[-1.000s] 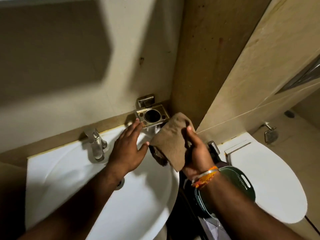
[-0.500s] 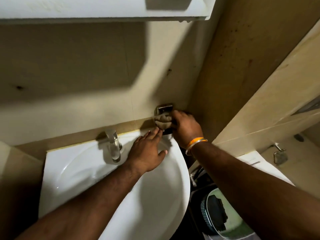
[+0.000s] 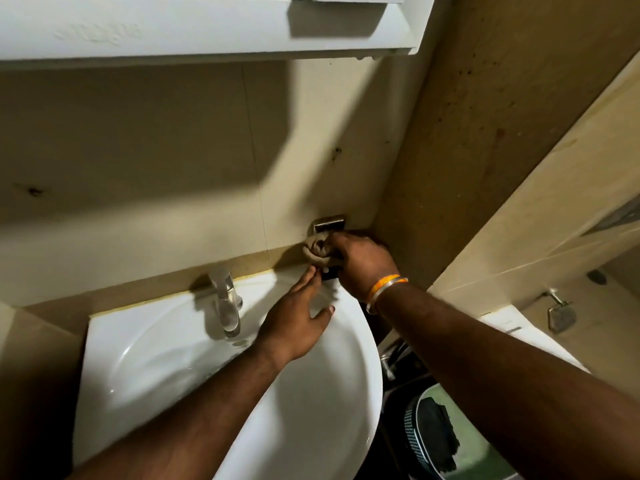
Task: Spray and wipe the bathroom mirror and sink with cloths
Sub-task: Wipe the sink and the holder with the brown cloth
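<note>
A white sink (image 3: 145, 368) fills the lower left, with a chrome tap (image 3: 227, 306) at its back rim. My right hand (image 3: 363, 263) grips a bunched brown cloth (image 3: 317, 249) and presses it onto the metal wall holder (image 3: 329, 223) in the corner above the sink. My left hand (image 3: 298, 320) lies over the sink's back right rim with straight fingers, its fingertips touching the underside of the holder. The holder's ring is hidden by the cloth and hand. The white underside of the mirror cabinet (image 3: 173, 32) spans the top.
Beige tiled walls meet in a corner right behind the holder. A white toilet (image 3: 512, 334) stands to the right with a chrome fitting (image 3: 559, 315) on the wall beside it. A green bin with a dark object (image 3: 440, 434) sits on the floor below the sink's right edge.
A second ago my right hand held the cloth hanging loose over the sink; it has since pushed it, bunched, onto the wall holder. The view has tilted up, showing the cabinet's underside.
</note>
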